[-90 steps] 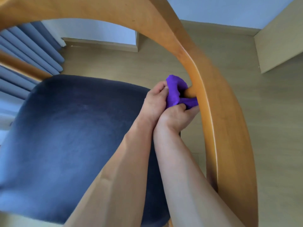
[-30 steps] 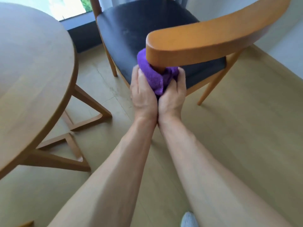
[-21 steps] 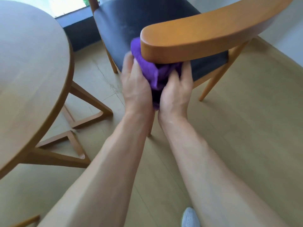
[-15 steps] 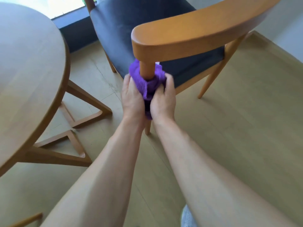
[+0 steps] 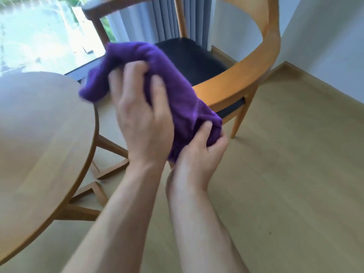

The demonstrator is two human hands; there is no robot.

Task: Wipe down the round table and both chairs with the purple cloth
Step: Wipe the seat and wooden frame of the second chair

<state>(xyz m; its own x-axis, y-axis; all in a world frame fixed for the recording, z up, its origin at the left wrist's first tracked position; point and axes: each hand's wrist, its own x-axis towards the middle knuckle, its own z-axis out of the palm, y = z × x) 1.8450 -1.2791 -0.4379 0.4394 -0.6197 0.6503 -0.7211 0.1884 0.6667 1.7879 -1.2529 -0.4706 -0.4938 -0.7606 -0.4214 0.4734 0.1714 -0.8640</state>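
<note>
Purple cloth (image 5: pixel 169 79) (bunched), both hands gripping

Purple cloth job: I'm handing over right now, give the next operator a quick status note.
Left hand grips the purple cloth near its middle; right hand pinches its lower end. The cloth is held in the air, touching neither the round table on the left nor the near chair ahead. A second chair stands by the window. What has been wiped cannot be told from this view; check all three.

Round table (image 5: pixel 39 146) left, chair (image 5: pixel 236 79) ahead; floor (image 5: pixel 295 174) right open.
</note>
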